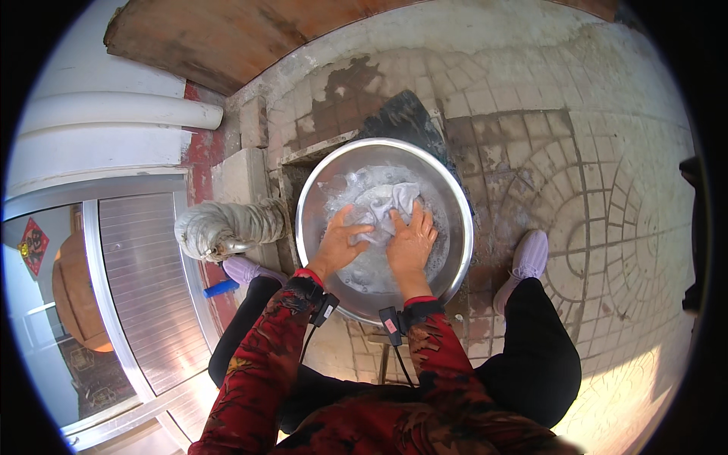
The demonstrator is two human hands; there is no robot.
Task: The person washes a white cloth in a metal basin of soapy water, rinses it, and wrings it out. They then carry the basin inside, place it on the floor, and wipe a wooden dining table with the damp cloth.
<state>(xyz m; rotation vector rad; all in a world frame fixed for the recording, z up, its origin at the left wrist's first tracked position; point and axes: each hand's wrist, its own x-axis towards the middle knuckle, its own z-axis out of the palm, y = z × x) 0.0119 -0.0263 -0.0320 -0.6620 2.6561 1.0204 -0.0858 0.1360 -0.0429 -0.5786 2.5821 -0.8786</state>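
Note:
A wide stainless steel basin (458, 227) stands before me, with sudsy water (364, 276) in its bottom. A wet, pale grey-white cloth (392, 199) lies crumpled in the foam toward the far side. My right hand (412, 242) has its thumb and fingers on the cloth's near right part, gathering a fold. Beside it, my left hand (339, 242) has its fingers spread, and their tips reach the cloth's left edge. Part of the cloth is hidden under the hands and suds.
A bulky plastic-wrapped pipe (239, 224) rises close to the basin's left. Beyond it are a metal-framed door (142, 273) and a white pipe (125, 110). A dark sheet (406, 122) lies behind the basin. My lilac shoes (526, 256) flank it on paved ground (529, 170).

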